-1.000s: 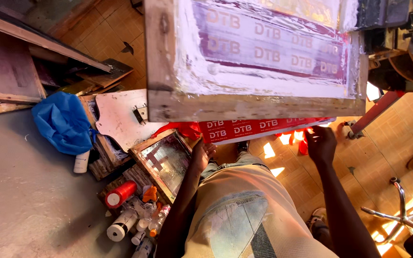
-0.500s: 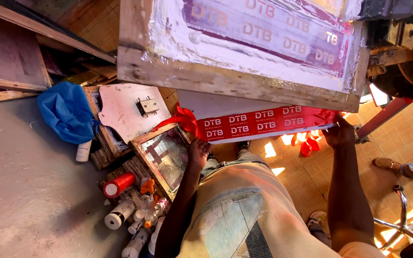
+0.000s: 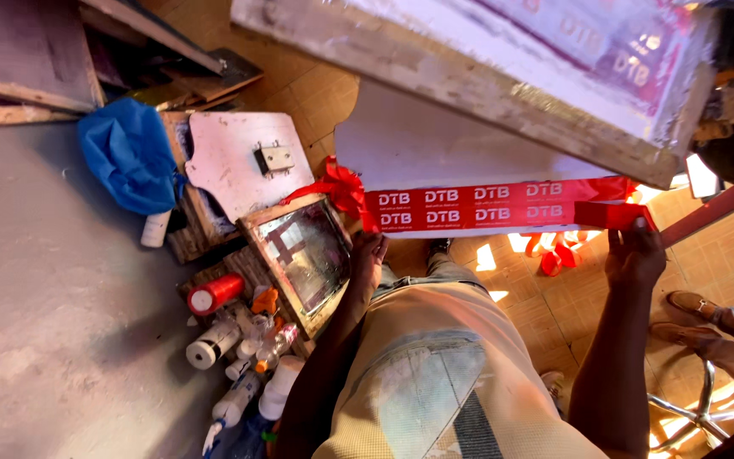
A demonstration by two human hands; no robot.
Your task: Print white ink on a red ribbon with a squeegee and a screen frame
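Far left, a grey worktop (image 3: 36, 323) carried the clutter — a crumpled blue cloth (image 3: 129, 166) lay at its upper edge, a small white bottle (image 3: 155, 228) just below it. Next along, a pale board with a metal latch (image 3: 244, 166) leaned over stacked wood, and beneath it a cluster of tubes and bottles (image 3: 239, 340) spilled down, a red-capped roll (image 3: 212, 293) at the top of the heap. A small wooden-framed screen (image 3: 303, 255) sat tilted just beside them.

Then the action. The left hand (image 3: 369, 259) was up at the left end of the red printed ribbon (image 3: 486, 206), fingers curled at its lower edge by the bunched red knot (image 3: 337, 185) — whether they truly pinched it, I could not tell. The ribbon ran flat in two rows along the front edge of a white printing board (image 3: 435, 149), under a big raised wooden screen frame (image 3: 469, 72) tilted overhead.

Over on the right, the right hand (image 3: 635, 255) was clamped on the ribbon's far end, fingertips pinching it where it left the board, loose red loops (image 3: 558, 251) hanging below against the tiled floor (image 3: 554, 310). At the far right edge, another person's shoes (image 3: 698, 319) rested on the tiles near a metal stool base (image 3: 698, 412).
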